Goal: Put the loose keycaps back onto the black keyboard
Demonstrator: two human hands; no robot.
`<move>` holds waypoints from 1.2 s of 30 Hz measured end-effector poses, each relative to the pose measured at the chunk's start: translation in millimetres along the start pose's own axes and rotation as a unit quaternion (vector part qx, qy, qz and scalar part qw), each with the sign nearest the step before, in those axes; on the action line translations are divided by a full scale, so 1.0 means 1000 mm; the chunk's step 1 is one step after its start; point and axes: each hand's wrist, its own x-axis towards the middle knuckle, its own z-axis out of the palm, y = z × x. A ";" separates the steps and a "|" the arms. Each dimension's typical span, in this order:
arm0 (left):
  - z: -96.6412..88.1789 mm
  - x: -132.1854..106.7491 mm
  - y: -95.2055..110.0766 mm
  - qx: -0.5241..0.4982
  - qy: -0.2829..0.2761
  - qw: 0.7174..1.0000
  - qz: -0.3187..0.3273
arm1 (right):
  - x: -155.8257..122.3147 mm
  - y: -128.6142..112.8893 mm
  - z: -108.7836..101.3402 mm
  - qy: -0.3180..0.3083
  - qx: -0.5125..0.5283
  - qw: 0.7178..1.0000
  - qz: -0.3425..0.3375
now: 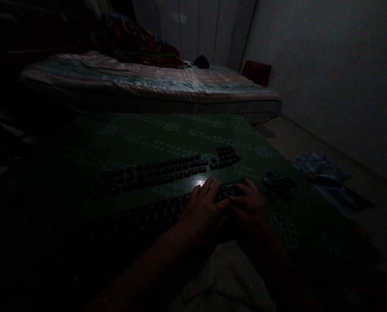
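Observation:
A dark keyboard [161,212] lies on a green printed board, its right end under both hands. My left hand [204,206] rests over that right part, fingers stretched forward and apart. Beside it, my right hand [250,206] bends its fingers over the keyboard's right end, gripping it. The fingertips of the two hands come close together there; whether a small piece lies between them is too dark to tell. Beyond the keyboard, loose black keycaps [187,167] lie in rows, with a separate block of keycaps [227,155] at their right end.
The green board [141,134] spreads under everything. Right of the hands lies a dark crumpled item [278,182]; a pale crumpled plastic or cloth [322,167] is farther right. A mattress [167,84] with a striped cover stands behind, bearing a red patterned blanket [141,45]. The room is dim.

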 end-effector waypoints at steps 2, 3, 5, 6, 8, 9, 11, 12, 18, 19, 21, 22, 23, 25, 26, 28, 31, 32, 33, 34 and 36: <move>0.000 0.001 0.001 0.007 0.006 1.000 0.003 | 0.000 0.000 -0.001 -0.005 -0.002 1.000 -0.008; 0.001 0.001 0.002 0.009 0.008 1.000 0.005 | 0.000 0.000 -0.001 -0.008 -0.003 1.000 -0.010; 0.003 0.000 0.002 0.006 0.012 1.000 0.004 | 0.001 0.000 -0.002 -0.014 -0.002 1.000 -0.011; 0.003 -0.001 0.002 0.003 0.013 1.000 0.002 | 0.001 0.001 -0.002 -0.016 0.000 1.000 -0.009; 0.004 -0.002 0.001 -0.004 0.013 1.000 0.000 | 0.001 0.001 -0.002 -0.015 0.004 1.000 -0.004; 0.005 -0.003 0.001 -0.006 0.012 1.000 0.000 | 0.001 0.002 -0.001 -0.015 0.006 1.000 -0.003; 0.004 -0.003 0.000 -0.007 0.009 1.000 0.001 | 0.001 0.002 -0.001 -0.015 0.011 1.000 -0.001; 0.004 -0.003 0.000 -0.007 0.009 1.000 0.001 | 0.001 0.002 -0.001 -0.017 0.013 1.000 0.001; 0.004 -0.002 0.003 0.001 0.006 1.000 -0.006 | 0.002 -0.002 -0.003 -0.022 0.018 0.999 0.016; 0.004 -0.002 0.004 0.000 0.006 1.000 -0.006 | 0.002 -0.002 -0.003 -0.021 0.019 0.999 0.017; 0.005 -0.002 0.005 -0.002 0.008 1.000 -0.007 | 0.002 -0.002 -0.003 -0.016 0.020 1.000 0.016; 0.005 -0.002 0.005 -0.003 0.008 1.000 -0.009 | 0.002 -0.002 -0.003 -0.014 0.021 1.000 0.014; 0.005 -0.002 0.005 -0.004 0.009 1.000 -0.012 | 0.002 -0.002 -0.002 -0.014 0.022 1.000 0.013; 0.005 -0.001 0.005 -0.004 0.008 1.000 -0.018 | 0.002 0.000 -0.001 -0.015 0.023 1.000 0.015; 0.005 -0.001 0.005 -0.005 0.005 1.000 -0.019 | 0.002 0.000 -0.001 -0.015 0.024 0.999 0.016; 0.006 0.000 0.003 -0.007 0.000 1.000 -0.016 | 0.002 0.002 0.001 -0.013 0.026 0.999 0.016; 0.008 0.000 0.001 -0.014 0.003 1.000 -0.010 | 0.002 0.003 0.002 -0.009 0.028 1.000 0.007; 0.009 -0.001 0.001 -0.015 0.005 1.000 -0.009 | 0.002 0.003 0.002 -0.008 0.025 1.000 0.002; 0.009 -0.001 0.001 -0.016 0.007 1.000 -0.008 | 0.002 0.003 0.001 -0.008 0.019 1.000 -0.002; 0.009 -0.001 0.001 -0.016 0.009 1.000 -0.008 | 0.002 0.003 0.001 -0.009 0.012 1.000 -0.006; 0.008 -0.001 0.002 -0.016 0.012 1.000 -0.010 | 0.002 0.002 -0.001 -0.012 -0.002 1.000 -0.016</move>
